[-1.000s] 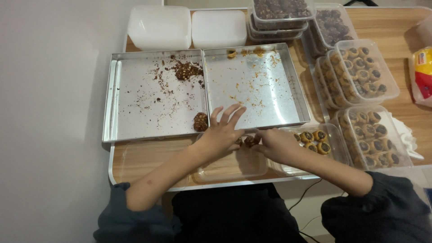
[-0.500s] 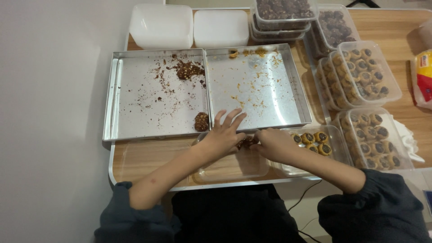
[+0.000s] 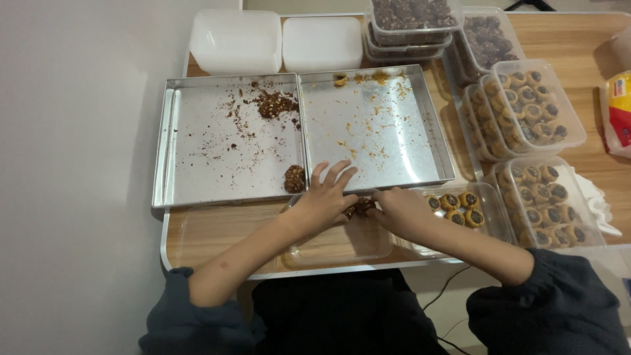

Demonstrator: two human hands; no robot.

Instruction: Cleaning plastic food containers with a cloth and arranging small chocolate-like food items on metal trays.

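While your left hand (image 3: pixel 323 199) and right hand (image 3: pixel 401 209) meet just below the right baking tray (image 3: pixel 394 141), both pinch one dark cookie (image 3: pixel 361 206) between their fingertips. It sits over the clear plastic container (image 3: pixel 490 204), left of the filled cookies (image 3: pixel 459 205).

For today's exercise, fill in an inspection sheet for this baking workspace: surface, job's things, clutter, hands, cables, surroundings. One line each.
Surface: wooden table, partly covered by trays.
Job's things: dark cookie pinched between both hands; clear container holding a few topped cookies; empty clear container below the hands.
Clutter: two metal trays, left tray with crumbs and one cookie lump, right tray with crumbs; filled cookie tubs; white lidded boxes.
Hands: left hand and right hand meet at the cookie.
Cables: one dark cable below the table edge.
Surroundings: pale wall at left.
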